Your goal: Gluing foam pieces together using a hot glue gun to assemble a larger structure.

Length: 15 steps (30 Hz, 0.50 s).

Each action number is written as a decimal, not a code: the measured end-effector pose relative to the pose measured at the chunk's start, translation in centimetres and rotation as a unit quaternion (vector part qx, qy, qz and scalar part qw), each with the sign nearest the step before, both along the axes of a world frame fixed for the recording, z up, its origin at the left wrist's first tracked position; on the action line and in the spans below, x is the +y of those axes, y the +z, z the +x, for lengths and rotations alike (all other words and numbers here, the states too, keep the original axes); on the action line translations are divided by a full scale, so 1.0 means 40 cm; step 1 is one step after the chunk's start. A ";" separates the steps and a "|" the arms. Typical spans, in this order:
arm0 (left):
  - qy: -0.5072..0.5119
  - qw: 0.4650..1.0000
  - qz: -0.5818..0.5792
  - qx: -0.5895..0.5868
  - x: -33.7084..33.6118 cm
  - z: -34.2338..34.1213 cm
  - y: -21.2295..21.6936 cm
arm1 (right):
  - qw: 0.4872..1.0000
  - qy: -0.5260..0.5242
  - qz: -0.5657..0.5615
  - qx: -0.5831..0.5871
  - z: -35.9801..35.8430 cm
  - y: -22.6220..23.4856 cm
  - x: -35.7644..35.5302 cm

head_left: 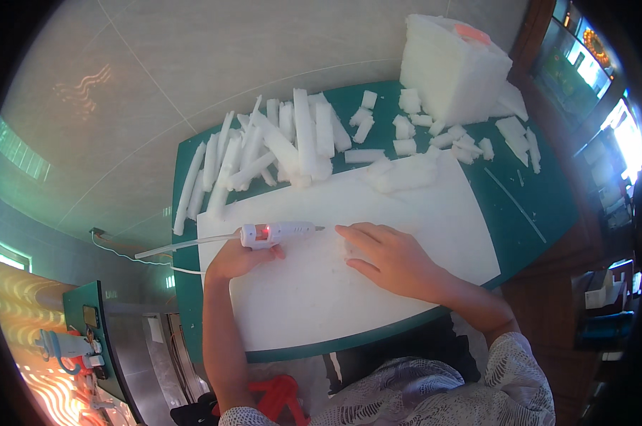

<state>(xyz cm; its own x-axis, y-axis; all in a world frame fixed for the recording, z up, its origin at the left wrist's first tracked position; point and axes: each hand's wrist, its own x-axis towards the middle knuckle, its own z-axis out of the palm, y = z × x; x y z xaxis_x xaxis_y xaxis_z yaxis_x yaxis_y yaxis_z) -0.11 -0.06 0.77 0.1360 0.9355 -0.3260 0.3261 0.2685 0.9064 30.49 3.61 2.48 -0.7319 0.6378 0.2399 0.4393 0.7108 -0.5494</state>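
My left hand [237,260] is wrapped round a white hot glue gun [282,231] with a small red light. Its metal nozzle points right, toward the fingertips of my right hand. A long translucent glue stick [186,244] sticks out of its back end. My right hand [395,263] lies low over the large white foam sheet [314,305], thumb and fingers curved round a small white foam piece [348,250]. That piece is mostly covered by the hand and blends into the sheet.
Long white foam strips [278,138] are heaped at the far left of the green table [527,192]. Foam chunks [405,128] lie beside a big white foam block [452,71]. A loose glue stick [514,204] rests at the right. A white cord [133,259] runs off leftward.
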 end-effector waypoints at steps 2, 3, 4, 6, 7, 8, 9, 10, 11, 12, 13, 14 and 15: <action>-0.002 1.000 0.008 0.014 0.000 -0.004 -0.007 | 0.999 0.001 0.033 0.036 0.013 0.021 0.003; -0.001 1.000 0.006 0.015 -0.002 -0.006 -0.010 | 0.999 0.002 0.032 0.037 0.023 0.033 0.012; -0.006 1.000 0.009 0.007 -0.002 -0.007 -0.012 | 0.998 -0.016 -0.008 0.053 0.037 0.051 0.032; -0.013 1.000 0.014 -0.001 -0.003 -0.007 -0.011 | 0.992 -0.066 -0.077 0.071 0.068 0.080 0.097; -0.015 1.000 0.019 0.005 -0.002 -0.006 -0.010 | 0.987 -0.096 -0.106 0.073 0.086 0.094 0.141; -0.017 0.999 0.025 0.011 -0.001 -0.005 -0.009 | 0.991 -0.114 -0.072 0.021 0.109 0.095 0.187; -0.016 0.999 0.026 0.012 -0.006 -0.007 -0.007 | 0.991 -0.128 -0.038 -0.031 0.127 0.082 0.227; -0.010 1.000 0.014 0.005 -0.006 -0.006 -0.007 | 0.990 -0.129 -0.036 -0.031 0.143 0.073 0.254; -0.004 1.000 0.002 -0.002 -0.004 -0.006 -0.007 | 0.988 -0.115 -0.027 -0.095 0.156 0.063 0.277; -0.002 1.000 0.001 -0.002 -0.005 -0.007 -0.007 | 0.982 -0.097 -0.021 -0.158 0.164 0.047 0.291; 0.001 1.000 -0.001 0.012 -0.003 -0.004 -0.006 | 0.982 -0.098 -0.020 -0.159 0.176 0.031 0.299; 0.004 1.000 -0.004 0.026 -0.001 -0.001 -0.005 | 0.982 -0.073 0.004 -0.172 0.186 0.016 0.306; 0.005 1.000 -0.005 0.026 -0.001 -0.001 -0.005 | 0.982 -0.046 0.027 -0.183 0.186 0.008 0.308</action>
<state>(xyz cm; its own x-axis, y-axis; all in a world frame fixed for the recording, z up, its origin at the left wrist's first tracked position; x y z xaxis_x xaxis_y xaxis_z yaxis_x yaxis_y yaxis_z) -0.17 -0.12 0.58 0.1090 0.9334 -0.3419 0.3706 0.2810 0.8853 37.94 15.93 2.82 -0.7152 0.6989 0.0067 0.6639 0.6823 -0.3062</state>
